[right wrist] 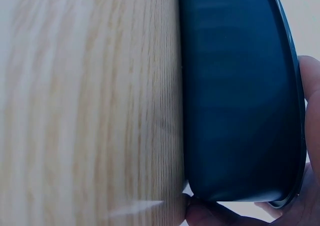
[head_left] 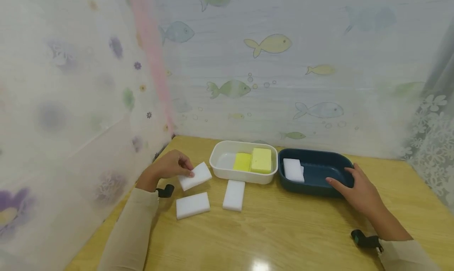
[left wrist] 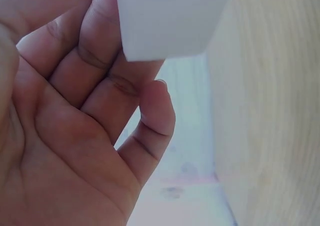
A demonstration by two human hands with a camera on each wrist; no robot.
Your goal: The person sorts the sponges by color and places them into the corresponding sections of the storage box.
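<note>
My left hand (head_left: pixel 172 164) pinches a white sponge block (head_left: pixel 197 176) between thumb and fingers, above the table left of the white tray. In the left wrist view the held sponge (left wrist: pixel 167 23) covers part of the fingers. Below it, another white sponge (head_left: pixel 193 206) lies flat. A third white sponge (head_left: pixel 234 195) lies by the white tray's front wall. My right hand (head_left: pixel 363 192) holds the right end of the dark blue tray (head_left: pixel 319 189), thumb at the rim and fingers round the end. Two white sponges (head_left: pixel 293 170) overlap in that tray's left end.
The white tray (head_left: pixel 221 173) stands against the blue tray's left side. In it are a yellow sponge (head_left: pixel 261 160) and a flatter yellow piece (head_left: pixel 242 162). Printed curtains (head_left: pixel 301 77) hang behind and to the left of the wooden table (head_left: pixel 283 235).
</note>
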